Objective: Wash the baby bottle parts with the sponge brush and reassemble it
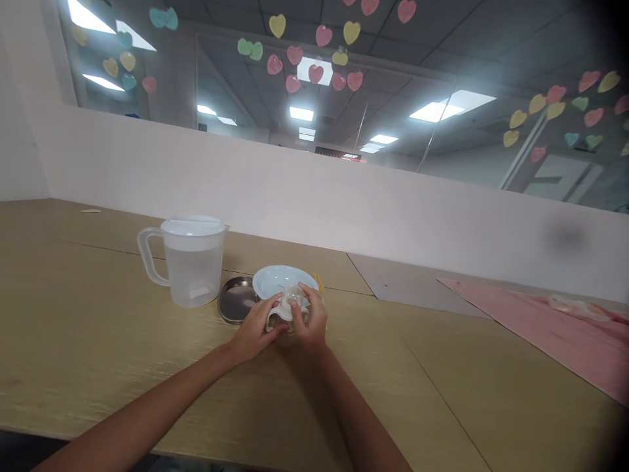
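Observation:
Low in front of the blue bowl, I have a small clear bottle [286,316] with a white collar and a clear domed top; its exact kind is hard to make out. Fingers of my left hand [256,328] wrap its left side, with the thumb low on the front. My right hand [310,318] grips the right side and the dome, its thumb pressed on the front of the top. Much of the bottle's body is covered by my fingers. Just behind it sits the pale blue bowl [269,278], and to the left lies a round metal tray [234,303].
A translucent lidded pitcher [194,269] with a handle stands left on the wooden table [122,347]. Something yellow [318,282] shows beside the bowl. A pink sheet [550,328] and a grey panel [417,288] lie right. A white wall [295,183] runs behind.

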